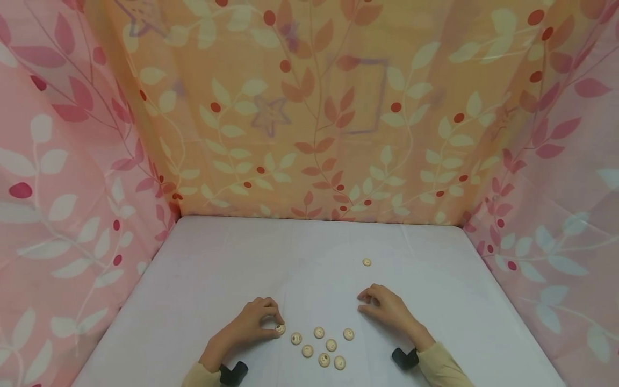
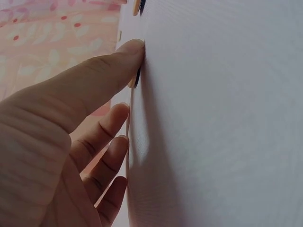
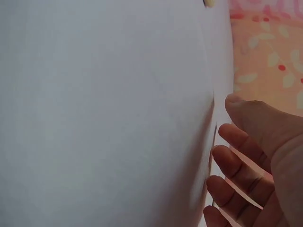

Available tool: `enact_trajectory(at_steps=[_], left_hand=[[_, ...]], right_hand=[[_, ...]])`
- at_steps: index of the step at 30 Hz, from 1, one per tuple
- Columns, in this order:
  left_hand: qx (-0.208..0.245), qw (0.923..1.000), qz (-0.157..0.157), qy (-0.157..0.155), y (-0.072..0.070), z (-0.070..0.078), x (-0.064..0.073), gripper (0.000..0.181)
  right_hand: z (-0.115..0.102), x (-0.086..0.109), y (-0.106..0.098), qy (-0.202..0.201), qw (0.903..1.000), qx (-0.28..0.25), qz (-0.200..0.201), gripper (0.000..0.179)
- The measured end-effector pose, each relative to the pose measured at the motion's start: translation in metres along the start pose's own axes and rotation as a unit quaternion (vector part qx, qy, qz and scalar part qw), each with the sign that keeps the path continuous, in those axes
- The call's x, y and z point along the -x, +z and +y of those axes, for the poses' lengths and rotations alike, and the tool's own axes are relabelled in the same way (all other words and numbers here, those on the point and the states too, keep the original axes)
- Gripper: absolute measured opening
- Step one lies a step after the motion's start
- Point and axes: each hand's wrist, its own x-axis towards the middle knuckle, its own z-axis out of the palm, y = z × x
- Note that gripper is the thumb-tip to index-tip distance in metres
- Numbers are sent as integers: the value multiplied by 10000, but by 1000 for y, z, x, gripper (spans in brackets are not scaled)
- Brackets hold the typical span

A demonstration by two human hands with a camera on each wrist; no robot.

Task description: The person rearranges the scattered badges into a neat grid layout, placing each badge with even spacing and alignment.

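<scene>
Between its thumb and a fingertip, my left hand (image 1: 251, 324) pinches a small round wooden disc (image 1: 280, 328) with dark markings, low at the table. The disc's edge (image 2: 135, 79) shows under the thumb in the left wrist view. To the right of this hand lie several similar discs, the nearest disc (image 1: 296, 338) just past the thumb. My right hand (image 1: 386, 307) holds nothing, its fingers loosely bent and the thumb apart from them, close over the cloth. Beyond its fingertips lies a single disc (image 1: 367, 262), away from the group.
A white cloth covers the table (image 1: 232, 252). Patterned curtains stand along the back (image 1: 314, 161) and both sides. Each wrist wears a black camera, the left camera (image 1: 234, 373) and the right camera (image 1: 405, 358) both hanging near the table.
</scene>
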Motion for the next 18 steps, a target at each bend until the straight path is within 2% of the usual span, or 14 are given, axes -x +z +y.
enact_trajectory(at_steps=[18], left_hand=[[-8,10000,17,-68,0,1,1,16]], right_hand=[[-16,12,6,-695,9961,-223,-492,19]])
